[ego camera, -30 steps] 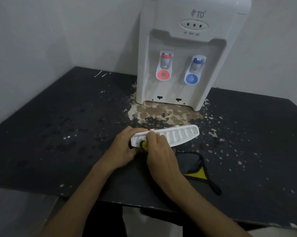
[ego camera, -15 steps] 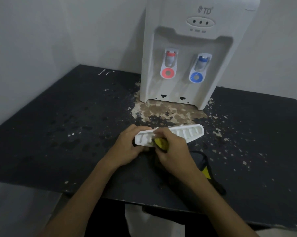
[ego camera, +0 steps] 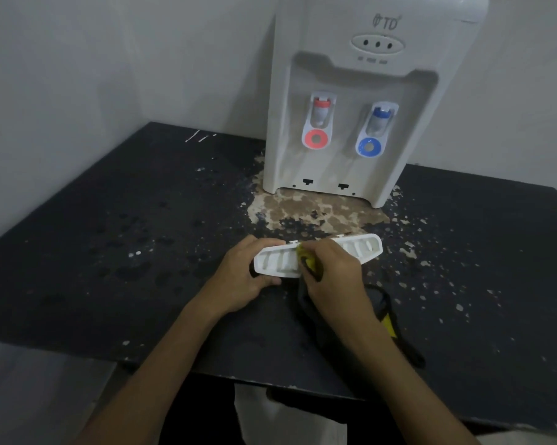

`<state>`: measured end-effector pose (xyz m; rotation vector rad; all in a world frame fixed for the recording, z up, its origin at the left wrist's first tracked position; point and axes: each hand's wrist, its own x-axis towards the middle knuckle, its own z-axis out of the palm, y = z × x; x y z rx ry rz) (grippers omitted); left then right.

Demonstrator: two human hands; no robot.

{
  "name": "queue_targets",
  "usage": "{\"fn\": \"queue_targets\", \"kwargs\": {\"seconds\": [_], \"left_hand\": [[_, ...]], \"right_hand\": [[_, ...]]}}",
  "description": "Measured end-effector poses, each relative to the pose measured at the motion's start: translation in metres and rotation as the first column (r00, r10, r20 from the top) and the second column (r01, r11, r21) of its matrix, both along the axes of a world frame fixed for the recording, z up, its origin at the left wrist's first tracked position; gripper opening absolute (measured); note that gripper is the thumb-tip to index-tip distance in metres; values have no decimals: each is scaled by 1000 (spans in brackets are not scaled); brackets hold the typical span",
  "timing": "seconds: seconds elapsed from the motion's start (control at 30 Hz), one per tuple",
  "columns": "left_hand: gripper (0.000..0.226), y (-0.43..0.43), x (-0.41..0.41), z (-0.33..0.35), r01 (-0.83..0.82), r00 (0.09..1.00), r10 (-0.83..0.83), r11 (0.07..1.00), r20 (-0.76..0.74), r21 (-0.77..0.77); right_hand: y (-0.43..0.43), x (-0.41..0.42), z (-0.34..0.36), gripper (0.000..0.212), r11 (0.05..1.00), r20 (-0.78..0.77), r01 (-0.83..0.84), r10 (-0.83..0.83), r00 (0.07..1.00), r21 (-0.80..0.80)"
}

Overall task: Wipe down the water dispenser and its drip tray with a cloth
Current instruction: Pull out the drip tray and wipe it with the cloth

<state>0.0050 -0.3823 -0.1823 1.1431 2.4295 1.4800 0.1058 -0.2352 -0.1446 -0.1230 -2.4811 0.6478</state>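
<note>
The white drip tray [ego camera: 319, 256] is off the machine, lying long-side across the black counter [ego camera: 110, 252] just in front of the water dispenser [ego camera: 367, 101], its slotted face tilted up toward the person. The left hand [ego camera: 245, 277] grips the tray's left end, fingers curled over the far edge and thumb tucked under the near edge, so that end sits in the hand. The right hand [ego camera: 331, 277] is over the middle of the tray, closed around a bunched cloth [ego camera: 309, 261]; a yellow fold of it shows between the fingertips and is pressed against the slats. The rest of the cloth, dark with a yellow patch, trails out from under the right wrist and lies on the counter toward the near edge, to the right of the forearm. The tray's right end sticks out past the right hand, uncovered.

The dispenser stands upright at the back of the counter against the wall, well beyond the hands. Its red tap [ego camera: 317, 126] is on the left of the recess and its blue tap [ego camera: 372, 133] on the right. At the foot of the recess two small dark slots show. Directly below, between dispenser and tray, the counter's black surface is peeled away in a brownish, blotchy patch [ego camera: 309, 210], with pale flecks scattered to either side.
</note>
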Motion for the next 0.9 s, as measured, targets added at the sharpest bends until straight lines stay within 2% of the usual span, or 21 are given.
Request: {"fn": "queue_targets", "kwargs": {"seconds": [0.07, 0.23, 0.33, 0.4, 0.47, 0.67, 0.9], "left_hand": [[61, 0, 0, 0, 0, 1000, 0, 1000, 0, -1], [62, 0, 0, 0, -3, 1000, 3, 1000, 7, 2], [60, 0, 0, -1, -4, 1000, 4, 1000, 8, 10], [59, 0, 1, -1, -2, 1000, 2, 1000, 6, 4], [61, 0, 1, 0, 0, 1000, 0, 1000, -3, -4], [63, 0, 3, 2, -1, 1000, 1, 1000, -8, -9], [64, -1, 4, 2, 5, 1000, -4, 1000, -11, 7]], "right_hand": [[-5, -3, -3, 26, 998, 40, 41, -43, 998, 54], [-21, -7, -5, 5, 966, 171, 165, -200, 965, 200], [-30, -7, 5, 20, 935, 223, 213, -280, 934, 284], [-29, -7, 14, 30, 921, 314, 190, -301, 900, 339], [-26, -4, 19, 32, 915, 371, 149, -295, 881, 374], [-21, 5, 16, 27, 906, 409, 76, -261, 874, 417], [-11, -4, 18, 24, 949, 475, -44, -115, 873, 311]]}}
